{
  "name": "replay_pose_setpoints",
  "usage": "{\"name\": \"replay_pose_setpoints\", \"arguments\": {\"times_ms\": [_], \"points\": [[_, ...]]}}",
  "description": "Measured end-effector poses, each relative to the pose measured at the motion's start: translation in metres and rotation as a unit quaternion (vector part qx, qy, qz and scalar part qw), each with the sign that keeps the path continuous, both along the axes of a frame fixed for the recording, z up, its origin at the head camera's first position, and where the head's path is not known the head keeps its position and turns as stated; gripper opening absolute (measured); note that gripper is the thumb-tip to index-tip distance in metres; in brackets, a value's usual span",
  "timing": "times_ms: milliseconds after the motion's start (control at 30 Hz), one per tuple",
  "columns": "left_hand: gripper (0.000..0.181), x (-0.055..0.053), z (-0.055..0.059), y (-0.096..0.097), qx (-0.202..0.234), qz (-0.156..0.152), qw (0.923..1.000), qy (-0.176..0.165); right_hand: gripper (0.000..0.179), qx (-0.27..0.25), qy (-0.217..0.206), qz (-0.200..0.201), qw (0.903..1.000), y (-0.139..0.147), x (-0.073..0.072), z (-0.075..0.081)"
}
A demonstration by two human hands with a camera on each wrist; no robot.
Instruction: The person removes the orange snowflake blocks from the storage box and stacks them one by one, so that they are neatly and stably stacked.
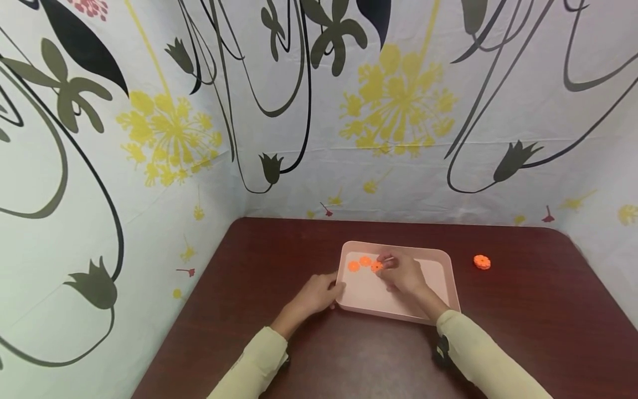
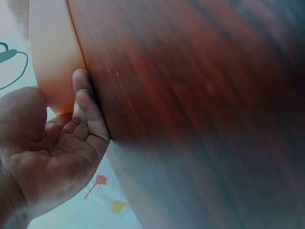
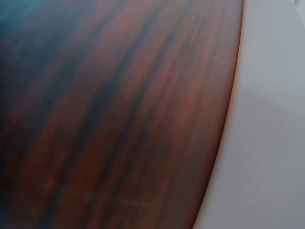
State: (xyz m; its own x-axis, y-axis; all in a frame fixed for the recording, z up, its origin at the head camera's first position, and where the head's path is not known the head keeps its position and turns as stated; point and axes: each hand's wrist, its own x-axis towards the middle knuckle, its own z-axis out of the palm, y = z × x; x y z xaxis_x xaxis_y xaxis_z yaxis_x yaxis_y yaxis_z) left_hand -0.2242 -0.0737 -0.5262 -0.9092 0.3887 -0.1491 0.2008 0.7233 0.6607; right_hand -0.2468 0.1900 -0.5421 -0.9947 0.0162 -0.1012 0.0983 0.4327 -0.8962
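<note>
A pale pink tray lies on the table, with my left hand gripping its left edge. In the left wrist view the thumb of the left hand is at the tray wall and the fingers curl against its outer side. Over the tray, my right hand pinches a small orange flower-shaped disc at its fingertips. Two flat orange discs, one at the left and another beside it, lie in the tray. The right wrist view misses the right hand.
An orange scalloped piece, looking like a small stack, sits on the dark wooden table right of the tray. Behind and to the left hangs a white floral-patterned cloth along the table's edges.
</note>
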Motion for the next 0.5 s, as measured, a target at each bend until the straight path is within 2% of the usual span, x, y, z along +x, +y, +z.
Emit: {"name": "replay_pose_setpoints", "arguments": {"times_ms": [267, 500], "points": [[0.053, 0.001, 0.003, 0.0, 0.003, 0.001, 1.0, -0.003, 0.04, -0.08, -0.035, 0.003, 0.9962, 0.008, -0.001, 0.003], [0.052, 0.002, 0.003, 0.001, 0.001, 0.004, 1.0, -0.002, 0.04, -0.145, -0.052, 0.013, 0.988, 0.012, 0.005, 0.009]]}}
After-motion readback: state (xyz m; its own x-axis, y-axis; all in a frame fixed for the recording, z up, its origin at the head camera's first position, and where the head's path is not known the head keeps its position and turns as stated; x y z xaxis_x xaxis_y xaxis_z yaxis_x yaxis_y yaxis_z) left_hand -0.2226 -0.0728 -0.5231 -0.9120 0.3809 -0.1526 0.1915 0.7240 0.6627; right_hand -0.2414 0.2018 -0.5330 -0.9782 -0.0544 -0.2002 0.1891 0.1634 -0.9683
